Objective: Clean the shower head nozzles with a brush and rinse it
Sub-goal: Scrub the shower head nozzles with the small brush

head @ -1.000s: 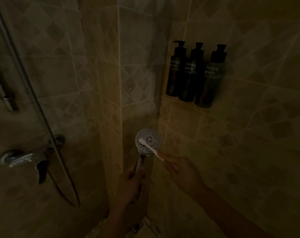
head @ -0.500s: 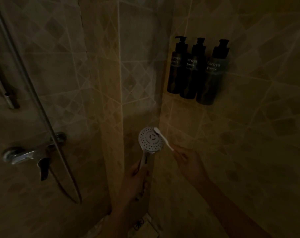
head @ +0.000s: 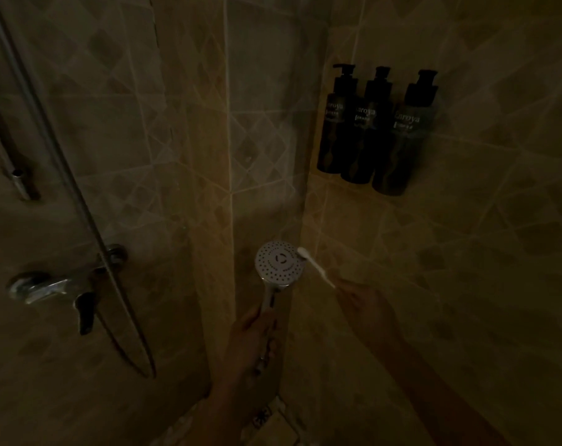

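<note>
Gripping the shower head (head: pixel 279 260) by its handle, our left hand (head: pixel 254 336) curled round the lower stem, nozzle face above the fist, our right hand (head: pixel 366 304) pinching the brush (head: pixel 316 268) at its tail, bristle tip touching the face's right rim, beyond, three dark pump bottles (head: pixel 370 130) against the tiled wall (head: pixel 498 220).

Dim bathroom shower stall: tiled walls (head: pixel 183 130) meeting at a corner, wall mixer tap (head: pixel 52 289) with hose (head: pixel 80 201), three pump bottles (head: pixel 374 130) mounted on the right wall, handheld shower head (head: pixel 279 261).
</note>
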A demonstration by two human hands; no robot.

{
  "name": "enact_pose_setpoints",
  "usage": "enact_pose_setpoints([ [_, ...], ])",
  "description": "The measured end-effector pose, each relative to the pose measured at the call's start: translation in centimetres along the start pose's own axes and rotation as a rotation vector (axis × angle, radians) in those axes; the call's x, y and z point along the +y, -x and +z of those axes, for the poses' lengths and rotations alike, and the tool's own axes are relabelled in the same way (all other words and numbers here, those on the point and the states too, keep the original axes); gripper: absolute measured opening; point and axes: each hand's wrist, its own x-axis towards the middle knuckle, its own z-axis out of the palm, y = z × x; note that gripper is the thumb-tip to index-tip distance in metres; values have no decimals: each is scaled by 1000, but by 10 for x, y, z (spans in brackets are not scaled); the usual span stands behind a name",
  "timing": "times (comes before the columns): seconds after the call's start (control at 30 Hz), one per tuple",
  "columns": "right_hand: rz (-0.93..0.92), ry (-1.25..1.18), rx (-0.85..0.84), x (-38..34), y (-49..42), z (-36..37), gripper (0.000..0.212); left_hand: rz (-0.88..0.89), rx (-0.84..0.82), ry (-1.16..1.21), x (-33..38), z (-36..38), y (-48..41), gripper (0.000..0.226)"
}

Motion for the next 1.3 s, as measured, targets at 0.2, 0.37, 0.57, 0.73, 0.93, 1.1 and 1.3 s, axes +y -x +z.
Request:
enact_pose_setpoints([
  [0.2, -97, 69, -123, -15, 14, 0, 33, 4, 21, 11, 4, -3, -9, 20],
  [0.37, -73, -41, -60, -14, 3, -2, 30, 24, -29, 11, 6, 5, -5, 27],
  [0.57, -66, -58, -68, -15, 4, 11, 32, -2, -65, 142, 12, 4, -7, 25],
  [0.73, -74, -27, -75, -19, -8, 5, 31, 18, -63, 129, 12, -4, -3, 24],
  [0.93, -114, 11, -128, -28, -5, 14, 33, 21, -33, 96, 12, -17, -9, 23],
  [1.1, -115, -8, -176, -42, -11, 24, 37, 51, -20, 98, 11, -28, -6, 18],
  [1.3, -62, -128, -125, -47, -27, 38, 33, 73, 24, 113, 16, -48, 0, 39],
])
